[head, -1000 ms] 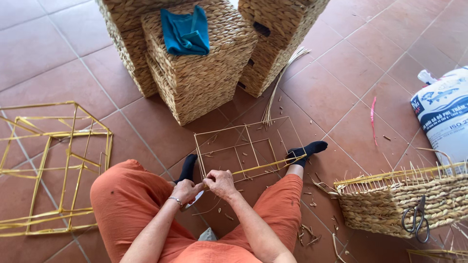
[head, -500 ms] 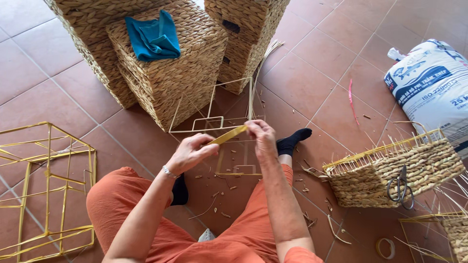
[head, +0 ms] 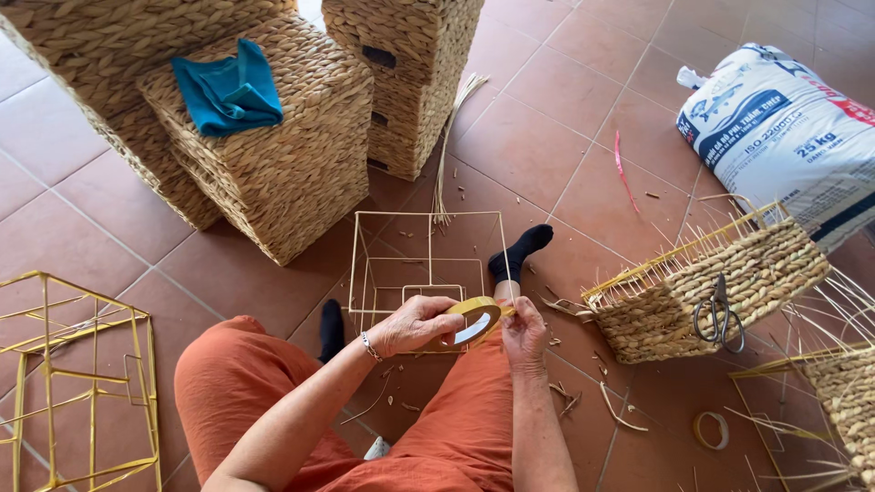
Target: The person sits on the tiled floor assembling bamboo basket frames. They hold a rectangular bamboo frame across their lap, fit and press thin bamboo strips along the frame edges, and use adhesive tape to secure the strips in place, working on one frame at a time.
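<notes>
Tape is the thing in hand: a yellowish roll of tape (head: 476, 321) sits between both hands above the person's lap, over the orange trousers. The left hand (head: 415, 325) is curled around the roll's near side, gripping it; the right hand (head: 524, 333) pinches what looks like the tape's free end at the roll's right edge, so the pull would run left to right across the body. Just beyond the hands, touching the roll in the view, stands a pale wire frame (head: 427, 264) on the tiled floor (head: 556, 155), its open box shape extending away toward the woven baskets (head: 273, 173). A blue cloth (head: 228, 91) lies on the nearest basket. At far right leans a white sack (head: 784, 137) with blue and red print. A half-woven basket (head: 706, 287) with scissors (head: 718, 314) hung on its side sits right of the knees; a yellow wire frame (head: 73, 383) lies at left.
</notes>
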`<state>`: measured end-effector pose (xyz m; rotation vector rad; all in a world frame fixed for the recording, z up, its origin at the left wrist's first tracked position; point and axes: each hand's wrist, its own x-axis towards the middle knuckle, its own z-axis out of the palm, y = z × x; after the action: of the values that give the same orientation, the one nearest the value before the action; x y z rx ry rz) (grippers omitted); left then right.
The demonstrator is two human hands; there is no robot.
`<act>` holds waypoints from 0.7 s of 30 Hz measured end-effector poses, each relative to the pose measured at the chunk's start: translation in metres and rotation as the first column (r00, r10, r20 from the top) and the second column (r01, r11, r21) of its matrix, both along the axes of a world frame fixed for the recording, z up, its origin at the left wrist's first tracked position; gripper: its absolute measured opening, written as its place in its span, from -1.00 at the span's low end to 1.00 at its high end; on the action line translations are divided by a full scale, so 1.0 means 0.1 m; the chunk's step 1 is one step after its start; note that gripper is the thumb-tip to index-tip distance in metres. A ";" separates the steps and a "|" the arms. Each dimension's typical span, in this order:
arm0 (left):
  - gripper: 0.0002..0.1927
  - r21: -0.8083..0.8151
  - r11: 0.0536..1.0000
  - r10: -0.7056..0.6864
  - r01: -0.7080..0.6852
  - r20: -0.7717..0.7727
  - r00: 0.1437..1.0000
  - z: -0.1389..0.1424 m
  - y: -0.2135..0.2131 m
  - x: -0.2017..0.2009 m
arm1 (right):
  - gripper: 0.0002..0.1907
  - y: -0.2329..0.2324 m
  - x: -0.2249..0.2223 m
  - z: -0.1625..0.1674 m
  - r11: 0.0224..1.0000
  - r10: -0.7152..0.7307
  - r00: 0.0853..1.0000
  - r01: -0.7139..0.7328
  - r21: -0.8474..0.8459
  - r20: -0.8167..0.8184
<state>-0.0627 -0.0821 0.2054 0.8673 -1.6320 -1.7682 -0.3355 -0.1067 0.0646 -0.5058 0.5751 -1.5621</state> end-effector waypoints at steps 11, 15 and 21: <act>-0.66 0.076 0.997 0.025 -0.022 -0.036 0.999 -0.05 0.17 -0.14 | -0.90 0.33 -0.11 -0.02 0.999 -0.043 0.913 0.051 0.011 -0.405; -0.65 0.117 0.986 0.110 -0.116 0.057 0.992 0.02 0.19 -0.04 | -0.91 0.31 -0.13 -0.03 0.998 -0.041 0.887 0.061 0.029 -0.460; -0.62 0.075 0.977 0.170 -0.197 0.276 0.946 0.05 0.22 0.23 | -0.93 0.30 -0.14 -0.07 0.996 -0.036 0.884 0.069 0.053 -0.466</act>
<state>-0.0398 -0.0602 0.2107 1.3122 -1.5740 -1.6716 -0.3494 -0.0771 0.0577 -0.8292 1.0134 -1.4683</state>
